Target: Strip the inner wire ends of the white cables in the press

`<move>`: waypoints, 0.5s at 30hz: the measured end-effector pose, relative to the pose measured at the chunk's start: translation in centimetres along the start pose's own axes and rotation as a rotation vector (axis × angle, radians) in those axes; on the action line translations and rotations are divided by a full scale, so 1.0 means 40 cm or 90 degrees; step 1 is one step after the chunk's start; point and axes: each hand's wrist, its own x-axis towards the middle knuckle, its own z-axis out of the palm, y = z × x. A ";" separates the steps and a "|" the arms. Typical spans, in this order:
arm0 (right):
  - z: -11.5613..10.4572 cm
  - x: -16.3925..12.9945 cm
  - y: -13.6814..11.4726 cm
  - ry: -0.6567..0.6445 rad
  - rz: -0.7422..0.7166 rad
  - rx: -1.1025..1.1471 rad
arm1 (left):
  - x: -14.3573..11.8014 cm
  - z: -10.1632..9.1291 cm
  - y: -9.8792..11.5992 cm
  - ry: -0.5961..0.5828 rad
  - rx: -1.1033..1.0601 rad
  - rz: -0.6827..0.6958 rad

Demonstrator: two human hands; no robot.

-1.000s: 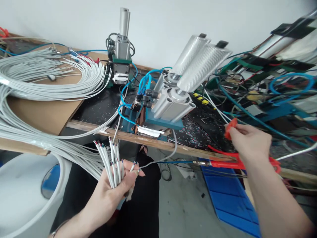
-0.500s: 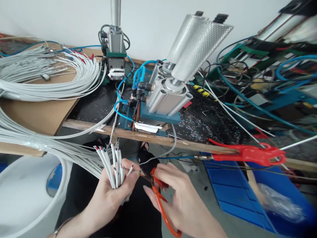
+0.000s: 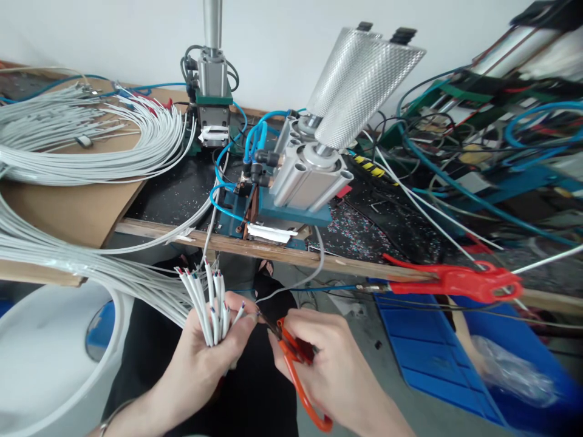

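My left hand point(image 3: 207, 346) is closed round a bundle of white cables point(image 3: 204, 303), whose cut ends point up and show small coloured wire cores. Between its thumb and forefinger one cable end sticks out to the right. In my right hand point(image 3: 325, 358) are scissors with orange handles point(image 3: 298, 376), fingers in the loops. Their dark blades reach left, with the tips close to that cable end at my left fingertips. Whether the blades touch it I cannot tell. Behind my left hand the cables run back to a long grey-white bunch point(image 3: 113, 276) at the left.
Pneumatic presses with silver cylinders point(image 3: 314, 176) stand on the black bench point(image 3: 159, 200). Coiled cables point(image 3: 150, 152) lie on cardboard at the left. A red air gun point(image 3: 473, 282) hangs at the bench's wooden edge. Below are a blue bin point(image 3: 423, 364) and a white tub point(image 3: 40, 364).
The scissors' handles have come closer together, and my right hand has shifted slightly. My left hand and its cable bundle are almost unmoved.
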 end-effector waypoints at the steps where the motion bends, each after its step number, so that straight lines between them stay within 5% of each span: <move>1: 0.002 -0.001 0.001 0.005 -0.005 0.008 | -0.001 0.002 0.003 0.006 0.005 0.001; 10: 0.016 -0.005 0.031 0.113 0.011 0.033 | -0.010 0.005 0.018 0.024 -0.013 -0.040; 15: 0.004 -0.015 0.028 0.055 0.024 0.049 | -0.012 -0.001 0.023 0.042 -0.011 -0.035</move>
